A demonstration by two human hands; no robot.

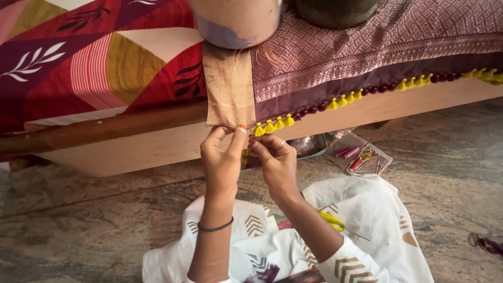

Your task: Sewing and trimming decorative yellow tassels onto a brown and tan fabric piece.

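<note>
Tassels, small yellow and maroon thread ones (335,102), already line maroon woven cloth's hem (367,78) rightward from my hands. Left hand (222,162) pinches hem corner; right hand (275,160) pinches newest yellow tassel (259,129). Tan strip (229,86) left of them bare; I judge edging mostly done.

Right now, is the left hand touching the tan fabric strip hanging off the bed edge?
Touching. The head view shows the left hand pinching the bottom edge of the tan fabric strip between thumb and fingers, with no gap between them.

Yellow tassels (274,126) and maroon beads edge the mauve diamond-patterned cloth (377,42), beside a tan fabric strip (229,84) and red leaf-print bedsheet (78,57).
</note>
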